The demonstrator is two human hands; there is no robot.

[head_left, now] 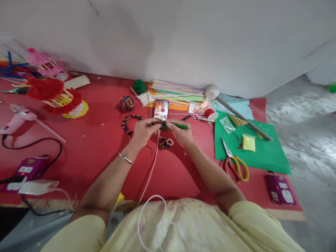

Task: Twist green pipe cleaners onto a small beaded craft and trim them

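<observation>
My left hand [143,132] is closed in a pinch on dark green yarn [164,126] at the middle of the red table. My right hand [182,134] grips a green-handled crochet hook [183,126], fingertips close to the left ones. The hook's tip is hidden at the fingers. A strand runs up to a green yarn ball [139,86]. Just beyond the hands a phone [161,109] stands lit, with a white cable [154,159] running down towards me. Below the fingers lies a small dark yarn piece with a pearl loop [166,142]; left of them lies a braided multicolour ring [124,123].
Scissors [235,161] lie on green sheet [265,140] at right, beside a long stick [238,113]. Pastel strips [178,92], a multicolour yarn ball [127,103] and red thread spool [210,114] sit at back. Left: glue gun [19,120], red tasselled craft [54,96], purple power box [28,169].
</observation>
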